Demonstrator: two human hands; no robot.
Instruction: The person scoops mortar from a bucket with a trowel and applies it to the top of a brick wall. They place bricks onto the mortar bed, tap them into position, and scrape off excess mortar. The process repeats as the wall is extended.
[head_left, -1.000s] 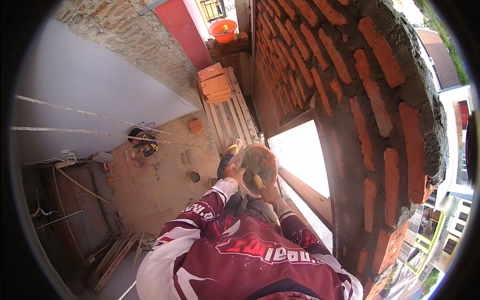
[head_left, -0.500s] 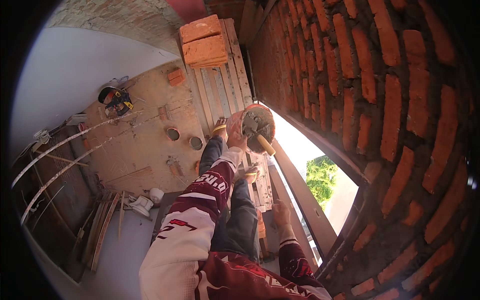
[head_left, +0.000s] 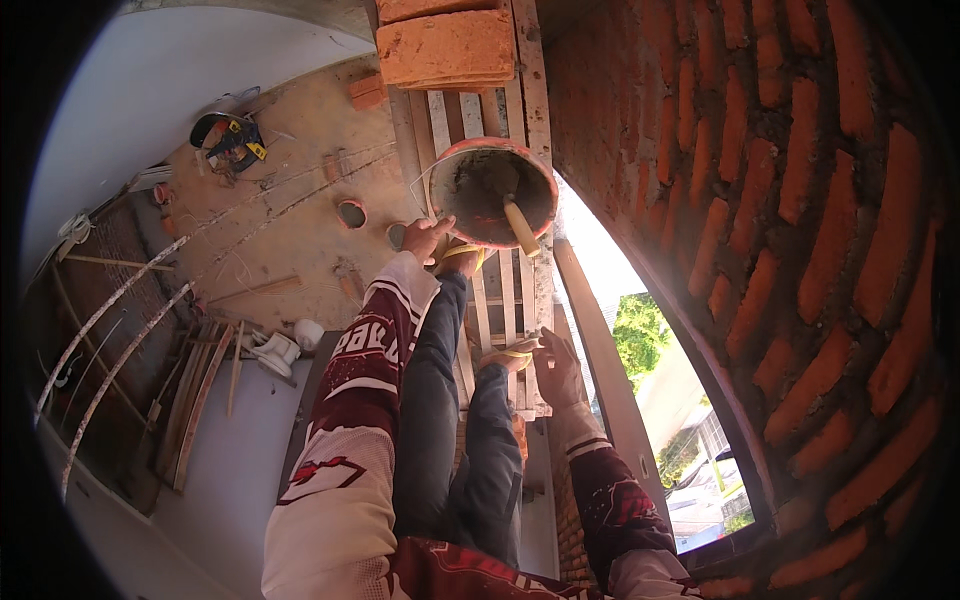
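Note:
A reddish bucket (head_left: 440,200) stands on the wooden plank platform (head_left: 540,100), with grey mortar (head_left: 480,195) inside. A trowel with a wooden handle (head_left: 520,228) rests in it, its handle leaning over the near rim. Beside the bucket's near left side is my left hand (head_left: 425,240), fingers partly extended toward the rim; whether they touch it I cannot tell. My right hand (head_left: 558,372) hovers near my right foot, its fingers loosely bent and apart with nothing seen in them.
Orange bricks (head_left: 446,48) are stacked at the platform's far end. A brick wall (head_left: 780,220) rises on the right, beside a bright opening (head_left: 640,340). My feet stand on the slatted planks. Below left, the floor holds small buckets (head_left: 352,213), lumber (head_left: 205,410) and a yellow-and-black tool (head_left: 240,145).
The bucket, tilted under my left hand before, now sits more upright. My left hand has drawn back to its left side. My right hand has moved forward, and the view has shifted.

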